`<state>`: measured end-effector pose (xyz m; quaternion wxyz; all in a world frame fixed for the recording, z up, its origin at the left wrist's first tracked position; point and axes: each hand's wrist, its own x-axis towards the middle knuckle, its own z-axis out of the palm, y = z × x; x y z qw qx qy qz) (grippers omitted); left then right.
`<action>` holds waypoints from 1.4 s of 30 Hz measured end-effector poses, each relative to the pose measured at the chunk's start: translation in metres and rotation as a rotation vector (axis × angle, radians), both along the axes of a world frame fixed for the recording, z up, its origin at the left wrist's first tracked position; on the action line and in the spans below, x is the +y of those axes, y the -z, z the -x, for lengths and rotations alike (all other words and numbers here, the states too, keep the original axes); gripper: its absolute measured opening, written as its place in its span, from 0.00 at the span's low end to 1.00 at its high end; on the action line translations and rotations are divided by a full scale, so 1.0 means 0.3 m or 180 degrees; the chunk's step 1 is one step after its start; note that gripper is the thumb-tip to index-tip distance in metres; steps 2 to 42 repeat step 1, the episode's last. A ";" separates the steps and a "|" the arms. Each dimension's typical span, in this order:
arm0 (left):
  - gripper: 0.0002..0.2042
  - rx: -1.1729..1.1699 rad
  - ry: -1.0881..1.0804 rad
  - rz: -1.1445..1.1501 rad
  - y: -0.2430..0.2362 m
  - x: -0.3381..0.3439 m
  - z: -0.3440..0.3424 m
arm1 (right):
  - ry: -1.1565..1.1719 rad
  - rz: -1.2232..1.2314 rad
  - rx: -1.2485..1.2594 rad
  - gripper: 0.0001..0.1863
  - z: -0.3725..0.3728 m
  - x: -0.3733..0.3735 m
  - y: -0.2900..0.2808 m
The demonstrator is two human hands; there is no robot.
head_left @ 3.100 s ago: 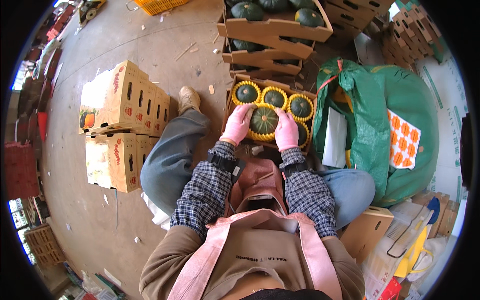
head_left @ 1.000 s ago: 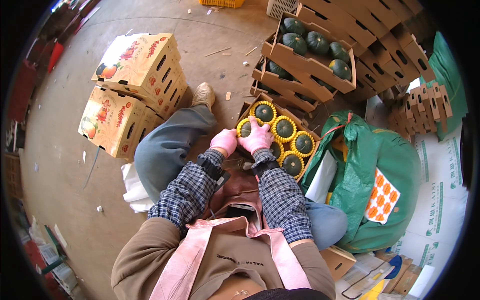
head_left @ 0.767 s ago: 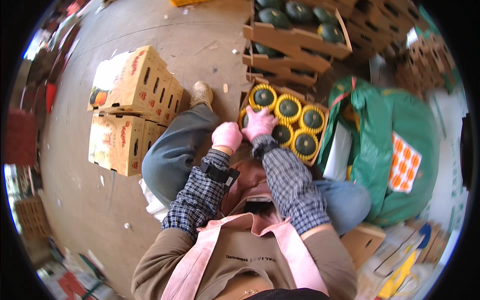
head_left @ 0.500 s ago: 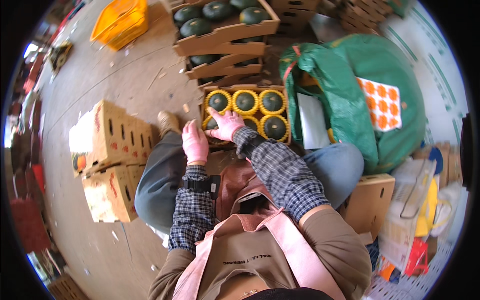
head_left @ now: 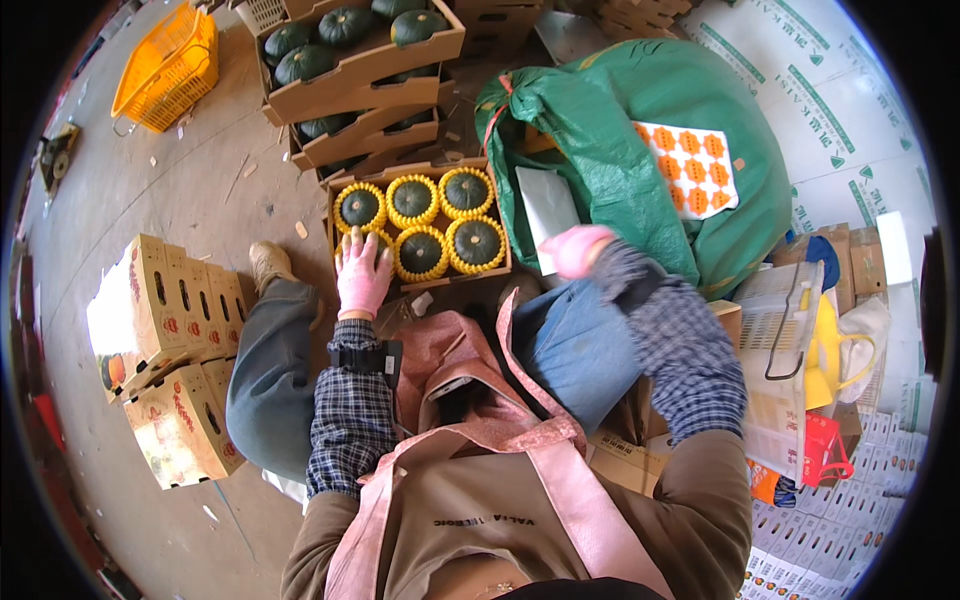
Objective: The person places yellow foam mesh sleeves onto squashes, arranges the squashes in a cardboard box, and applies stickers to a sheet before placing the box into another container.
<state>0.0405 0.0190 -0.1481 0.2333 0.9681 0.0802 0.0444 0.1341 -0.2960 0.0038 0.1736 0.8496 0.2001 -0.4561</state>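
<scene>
An open cardboard box (head_left: pixel 333 232) in front of me holds two rows of dark green squashes (head_left: pixel 411 197), each in a yellow foam net (head_left: pixel 423 275). My left hand (head_left: pixel 362 275), in a pink glove, lies with its fingers extended over the squash at the near left corner, covering most of it. My right hand (head_left: pixel 575 250), gloved the same, is in the air right of the box, beside a pale flat packet (head_left: pixel 546 205). Motion blurs its fingers, so I cannot make out whether it holds anything. The packet rests against a big green sack (head_left: pixel 640 110).
A white sheet of orange stickers (head_left: pixel 686 170) lies on the sack. Stacked trays of squashes (head_left: pixel 365 85) stand beyond the box. Cartons (head_left: pixel 180 310) are piled left of my leg, and a yellow crate (head_left: pixel 170 65) sits far left. A clear plastic bin (head_left: pixel 775 350) stands right.
My right hand has left the squashes and swung right toward the sack. The left hand has moved onto the near left squash. The view has shifted to the right.
</scene>
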 end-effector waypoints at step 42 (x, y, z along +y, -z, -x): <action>0.26 0.0037 -0.0069 -0.0031 0.011 0.000 -0.001 | -0.0014 0.0029 -0.0039 0.26 -0.017 0.001 -0.013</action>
